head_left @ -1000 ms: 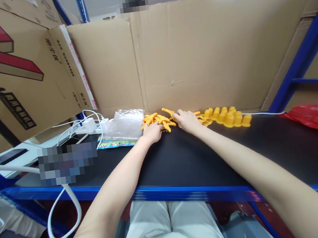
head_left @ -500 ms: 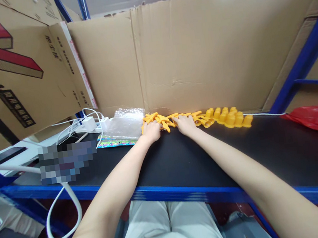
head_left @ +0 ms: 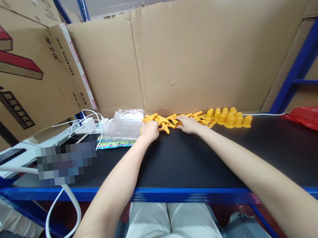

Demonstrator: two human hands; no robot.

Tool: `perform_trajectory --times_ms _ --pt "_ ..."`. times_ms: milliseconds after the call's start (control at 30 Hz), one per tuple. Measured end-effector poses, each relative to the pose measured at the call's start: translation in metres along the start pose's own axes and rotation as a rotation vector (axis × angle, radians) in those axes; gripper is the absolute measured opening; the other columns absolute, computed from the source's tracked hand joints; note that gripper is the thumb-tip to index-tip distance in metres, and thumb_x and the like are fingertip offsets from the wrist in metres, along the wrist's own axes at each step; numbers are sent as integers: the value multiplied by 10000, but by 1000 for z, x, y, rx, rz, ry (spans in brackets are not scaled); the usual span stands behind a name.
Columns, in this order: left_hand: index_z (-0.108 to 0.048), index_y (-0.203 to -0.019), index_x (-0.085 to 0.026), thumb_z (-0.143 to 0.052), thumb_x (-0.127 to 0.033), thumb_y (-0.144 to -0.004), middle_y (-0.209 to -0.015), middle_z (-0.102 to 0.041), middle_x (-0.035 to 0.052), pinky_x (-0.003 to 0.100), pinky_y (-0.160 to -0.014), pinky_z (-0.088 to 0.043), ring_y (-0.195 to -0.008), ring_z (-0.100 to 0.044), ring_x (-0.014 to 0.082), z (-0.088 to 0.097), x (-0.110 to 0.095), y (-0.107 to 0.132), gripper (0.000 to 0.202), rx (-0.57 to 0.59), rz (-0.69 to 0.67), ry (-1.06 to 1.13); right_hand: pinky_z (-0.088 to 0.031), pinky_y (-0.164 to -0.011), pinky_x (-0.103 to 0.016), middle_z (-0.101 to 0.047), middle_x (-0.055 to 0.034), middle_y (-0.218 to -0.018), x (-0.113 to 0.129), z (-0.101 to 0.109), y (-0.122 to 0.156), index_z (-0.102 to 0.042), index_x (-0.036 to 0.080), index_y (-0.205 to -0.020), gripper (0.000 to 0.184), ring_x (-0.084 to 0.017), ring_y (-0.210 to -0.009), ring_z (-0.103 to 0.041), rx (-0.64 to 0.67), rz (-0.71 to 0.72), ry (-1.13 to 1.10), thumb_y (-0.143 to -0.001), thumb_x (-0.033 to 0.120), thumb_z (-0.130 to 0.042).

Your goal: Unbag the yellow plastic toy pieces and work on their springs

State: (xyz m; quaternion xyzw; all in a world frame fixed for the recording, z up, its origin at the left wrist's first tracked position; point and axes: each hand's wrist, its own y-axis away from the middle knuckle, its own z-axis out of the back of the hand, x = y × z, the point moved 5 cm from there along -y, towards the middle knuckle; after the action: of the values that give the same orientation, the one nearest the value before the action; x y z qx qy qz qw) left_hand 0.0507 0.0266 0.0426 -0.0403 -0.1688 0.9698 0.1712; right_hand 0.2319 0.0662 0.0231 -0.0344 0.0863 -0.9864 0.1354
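Observation:
Yellow-orange branched plastic pieces (head_left: 163,126), some with flared cup-like ends, lie in a heap along the back of the black shelf. At the heap's left end, my left hand (head_left: 150,132) is closed with its fingers curled down among them. What it holds is hidden. Farther right, my right hand (head_left: 189,124) has its fingertips bent onto a flared yellow piece (head_left: 178,124). More flared pieces (head_left: 210,122) lie just beyond its right side. Several yellow plastic cups (head_left: 231,119) stand upside down in rows to the right of the heap.
Clear plastic bags (head_left: 126,123) rest on a colourful packet (head_left: 115,142) left of the heap. White chargers and cables (head_left: 89,124) sit farther left. A red plastic bag (head_left: 317,121) lies at right. A cardboard panel (head_left: 197,51) stands behind; a blue rail (head_left: 186,194) edges the shelf.
My right hand has shifted slightly right, and a flared end now shows at its fingertips. My left hand has stayed nearly in place, its fingers curled slightly more.

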Motion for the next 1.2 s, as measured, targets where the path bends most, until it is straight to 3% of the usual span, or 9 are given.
perform_trajectory --times_ms 133,200,333,467,600,833,1000,1100,1200 --pt "-632 -893 -172 -456 -163 -839 -943 -704 116 408 -896 -407 -951 -638 268 9 0 1 184 -64 49 -10 -261 -1109 -463 -373 -160 -1479 -18 9 6 -421 146 -1403 539 -274 -1360 -351 -37 -2 5 -882 243 -520" --pt "-624 -921 -180 -446 -162 -852 -923 -707 108 401 -885 -406 -931 -644 259 15 -1 2 192 -92 81 -12 -251 -1104 -514 -361 -155 -1487 -28 10 11 -419 161 -1407 533 -289 -1374 -325 -30 -35 8 -891 263 -509" --pt "-598 -1016 -173 -400 -188 -898 -906 -704 126 409 -880 -402 -904 -657 260 29 -2 4 231 -168 150 6 -160 -1095 -629 -261 -100 -1543 -40 1 20 -346 221 -1457 526 -293 -1425 -207 45 -73 -2 -944 321 -399" --pt "-552 -1058 -152 -334 -216 -941 -959 -696 142 397 -869 -411 -915 -655 255 40 -6 8 256 -261 165 46 -145 -1103 -626 -224 -91 -1554 -36 -8 23 -310 222 -1480 529 -289 -1427 -201 45 -85 -41 -972 365 -283" --pt "-509 -1084 -183 -337 -257 -958 -1001 -686 111 333 -806 -439 -913 -647 218 37 -14 8 226 -279 80 165 -167 -1092 -634 -246 -130 -1543 -29 -12 21 -266 174 -1495 568 -311 -1409 -244 -10 -119 -19 -967 382 -283" --pt "-484 -1054 -215 -362 -292 -953 -1024 -677 54 315 -745 -468 -896 -653 209 17 -35 12 176 -210 -152 275 -113 -1114 -616 -140 -100 -1573 -36 -7 17 -188 190 -1521 627 -301 -1440 -138 41 -89 -40 -952 424 -305" --pt "-454 -1063 -212 -371 -282 -953 -1029 -674 50 305 -742 -472 -894 -656 198 11 -44 14 155 -204 -196 300 -182 -1133 -539 -179 -130 -1564 -76 30 23 -278 141 -1496 620 -300 -1427 -196 -110 -225 -83 -927 369 -371" --pt "-442 -1073 -213 -387 -295 -950 -1038 -672 51 299 -741 -472 -879 -655 189 10 -47 15 158 -193 -208 316 -265 -1111 -494 -295 -153 -1522 -111 51 41 -393 113 -1440 579 -308 -1381 -306 -284 -380 -103 -901 324 -404" --pt "-448 -1076 -212 -428 -311 -937 -998 -677 47 298 -741 -468 -863 -653 191 9 -49 16 172 -164 -224 311 -377 -1008 -505 -499 -177 -1369 -139 58 68 -546 121 -1317 488 -336 -1261 -452 -413 -576 -113 -877 276 -401"
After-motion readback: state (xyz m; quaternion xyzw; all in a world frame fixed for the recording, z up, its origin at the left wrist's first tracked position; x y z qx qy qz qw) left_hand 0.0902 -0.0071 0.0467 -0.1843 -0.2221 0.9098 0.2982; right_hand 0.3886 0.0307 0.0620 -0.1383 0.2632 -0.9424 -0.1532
